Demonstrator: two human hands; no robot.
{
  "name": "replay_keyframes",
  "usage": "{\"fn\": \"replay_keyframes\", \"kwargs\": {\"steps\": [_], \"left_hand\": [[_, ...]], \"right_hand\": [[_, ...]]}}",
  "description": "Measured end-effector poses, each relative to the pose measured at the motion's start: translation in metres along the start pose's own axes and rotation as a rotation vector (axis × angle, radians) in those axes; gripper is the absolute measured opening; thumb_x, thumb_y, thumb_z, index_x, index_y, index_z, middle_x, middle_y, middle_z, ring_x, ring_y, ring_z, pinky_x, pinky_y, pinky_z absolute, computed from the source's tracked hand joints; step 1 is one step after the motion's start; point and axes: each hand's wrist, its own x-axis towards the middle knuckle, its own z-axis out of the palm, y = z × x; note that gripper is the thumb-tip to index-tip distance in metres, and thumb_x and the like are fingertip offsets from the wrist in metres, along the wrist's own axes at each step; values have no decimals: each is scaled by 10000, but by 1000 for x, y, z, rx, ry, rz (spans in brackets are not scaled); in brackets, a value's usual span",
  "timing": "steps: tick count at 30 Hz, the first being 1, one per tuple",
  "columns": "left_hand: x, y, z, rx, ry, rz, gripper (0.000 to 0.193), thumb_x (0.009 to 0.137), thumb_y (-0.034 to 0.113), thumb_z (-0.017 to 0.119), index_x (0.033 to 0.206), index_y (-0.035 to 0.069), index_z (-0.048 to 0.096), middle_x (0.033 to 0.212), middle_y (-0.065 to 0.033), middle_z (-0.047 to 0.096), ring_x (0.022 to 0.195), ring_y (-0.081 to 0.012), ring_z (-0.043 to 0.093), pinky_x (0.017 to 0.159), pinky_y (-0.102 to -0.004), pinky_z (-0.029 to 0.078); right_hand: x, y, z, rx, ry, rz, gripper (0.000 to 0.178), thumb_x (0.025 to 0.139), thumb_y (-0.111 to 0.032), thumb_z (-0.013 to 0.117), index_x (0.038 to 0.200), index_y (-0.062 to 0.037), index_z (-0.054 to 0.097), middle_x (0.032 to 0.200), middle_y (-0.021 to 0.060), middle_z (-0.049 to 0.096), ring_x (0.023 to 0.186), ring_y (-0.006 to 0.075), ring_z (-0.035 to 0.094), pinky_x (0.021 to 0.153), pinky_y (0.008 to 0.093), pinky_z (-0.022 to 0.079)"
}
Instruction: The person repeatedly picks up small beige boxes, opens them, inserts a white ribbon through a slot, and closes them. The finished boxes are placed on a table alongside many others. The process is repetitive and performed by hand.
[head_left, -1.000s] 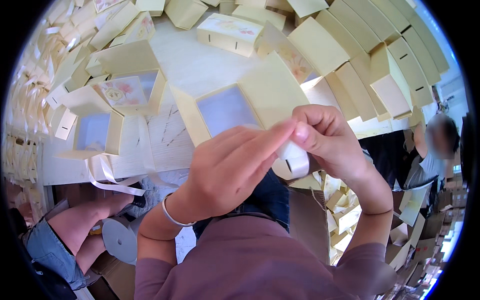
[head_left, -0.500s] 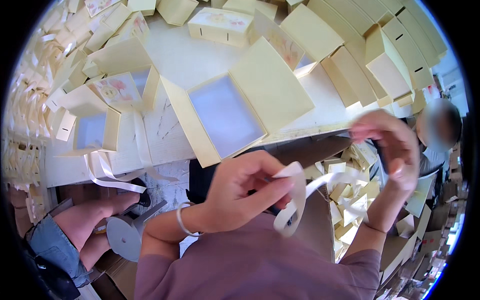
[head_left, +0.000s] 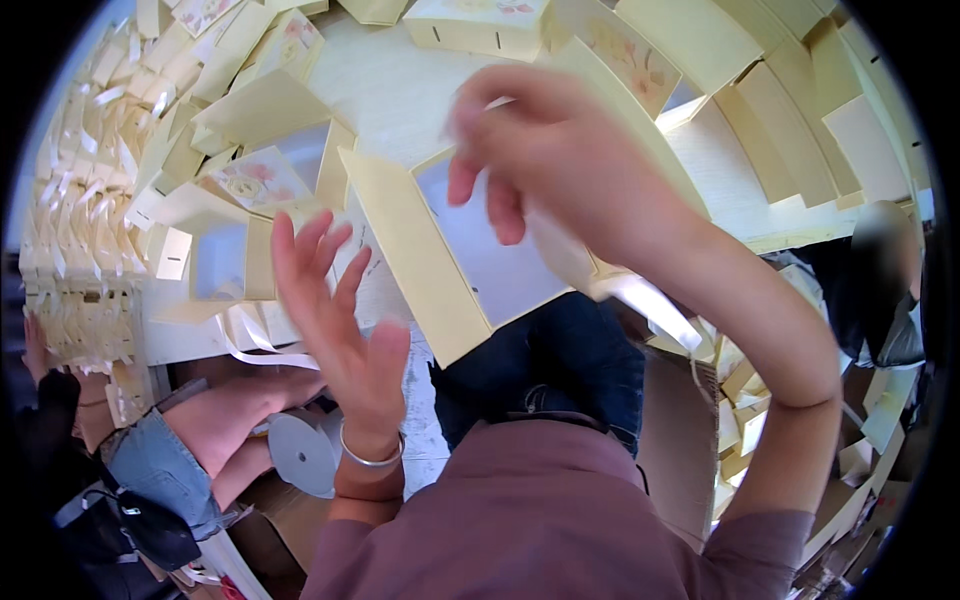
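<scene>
My left hand (head_left: 340,315) is raised left of the open cream box, its fingers spread and nothing in it. A silver bangle circles that wrist. My right hand (head_left: 545,165) reaches over the cream box (head_left: 420,270), smeared by motion, with some fingers bent downward; whether they pinch anything is unclear. Beneath my right forearm, a glossy white ribbon (head_left: 655,308) hangs by the box's near right edge; its upper end is blurred and partly hidden. The box stands open on the table's near edge with a pale lining inside, and my arm covers much of its lid.
Cream boxes (head_left: 785,130), some with floral panels, crowd the table's back and right. Stacked ribboned boxes (head_left: 85,220) line the left. Beside a seated person's bare leg (head_left: 235,410) is a grey-white reel (head_left: 303,453). A carton (head_left: 680,430) of cream pieces stands at my right.
My left hand has let go of the ribbon, moved left and spread its fingers. My right hand has swung left over the box. The ribbon now hangs beneath my right forearm.
</scene>
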Motion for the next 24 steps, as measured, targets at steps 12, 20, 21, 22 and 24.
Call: {"fn": "replay_keyframes", "kwargs": {"steps": [12,20,21,22,24], "left_hand": [[22,-8,0,-214,-180,-601,757,607,89,477,1306,-21,209,1174,-142,407,1072,-217,434,911,-293,343],[23,-9,0,-184,-145,-614,747,604,103,470,1296,-24,220,1172,-148,401,1073,-218,431,908,-296,345],[23,-10,-2,-190,-168,-617,744,621,126,490,1297,-24,219,1180,-148,398,1080,-218,428,907,-296,346],[23,-11,-4,-198,-191,-617,742,638,148,510,1297,-23,217,1187,-148,396,1087,-219,424,906,-296,347],[21,-16,-7,-248,-215,-626,722,687,201,535,1298,-20,221,1200,-147,395,1099,-218,419,904,-301,351]], "right_hand": [[67,97,6,-963,-289,-244,113,686,14,466,662,25,576,683,203,578,648,370,558,571,433,437],[80,86,15,-973,-399,-191,125,682,0,480,712,16,600,749,203,587,735,353,562,623,414,439],[80,86,16,-939,-388,-201,126,683,-1,480,715,19,599,748,203,587,734,353,560,625,413,438],[80,86,17,-908,-375,-213,127,684,-2,479,717,21,599,747,203,586,734,354,558,628,413,437],[80,87,17,-867,-360,-220,133,685,-4,479,732,24,601,745,202,587,734,355,556,637,412,436]]}}
